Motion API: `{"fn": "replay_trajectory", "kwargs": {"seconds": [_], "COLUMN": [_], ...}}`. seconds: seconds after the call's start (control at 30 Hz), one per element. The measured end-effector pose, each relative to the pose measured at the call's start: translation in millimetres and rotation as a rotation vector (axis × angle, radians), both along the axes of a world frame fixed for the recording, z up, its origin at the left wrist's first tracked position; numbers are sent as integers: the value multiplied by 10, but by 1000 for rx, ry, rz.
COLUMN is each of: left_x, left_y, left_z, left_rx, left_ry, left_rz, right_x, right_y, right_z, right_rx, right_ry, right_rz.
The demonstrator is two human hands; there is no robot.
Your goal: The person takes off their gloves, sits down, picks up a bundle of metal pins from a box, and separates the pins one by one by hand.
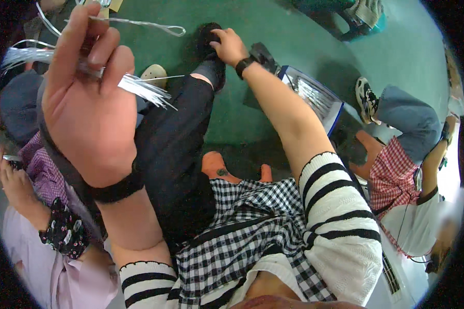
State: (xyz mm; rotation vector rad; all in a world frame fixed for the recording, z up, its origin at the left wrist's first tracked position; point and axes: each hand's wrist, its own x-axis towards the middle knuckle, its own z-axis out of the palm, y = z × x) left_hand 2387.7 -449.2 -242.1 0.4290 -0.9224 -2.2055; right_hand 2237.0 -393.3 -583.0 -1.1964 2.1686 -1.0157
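Observation:
My left hand [90,113], raised close to the camera on the left, is closed round a bundle of thin silvery wires [147,92]. The bundle sticks out on both sides of the curled fingers. A single twisted wire with a looped end [154,24] extends to the right from near the fingertips; how the fingers grip it is partly hidden. My right hand [230,47] reaches far forward to the black shoe [208,38] on my outstretched foot. Its fingers are apart, with the tips touching the shoe, and nothing shows in the palm.
A blue-rimmed box [338,114] of silvery wires stands right of my right forearm. An orange stool [217,166] shows beneath me. Seated people in checked aprons are close by, a pink sleeve [69,283] at left and a red apron [394,175] at right. The floor [252,129] is green.

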Motion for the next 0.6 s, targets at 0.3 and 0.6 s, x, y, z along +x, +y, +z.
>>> {"fn": "replay_trajectory", "kwargs": {"seconds": [0.3,0.6], "left_x": [-118,-375], "left_y": [22,240], "left_z": [-31,-216], "left_rx": [79,34], "left_ry": [53,17], "left_rz": [-106,-115], "right_x": [949,823], "right_y": [817,605], "right_z": [367,109], "right_rx": [-137,85], "right_ry": [-357,-177], "right_rz": [-349,-271]}}
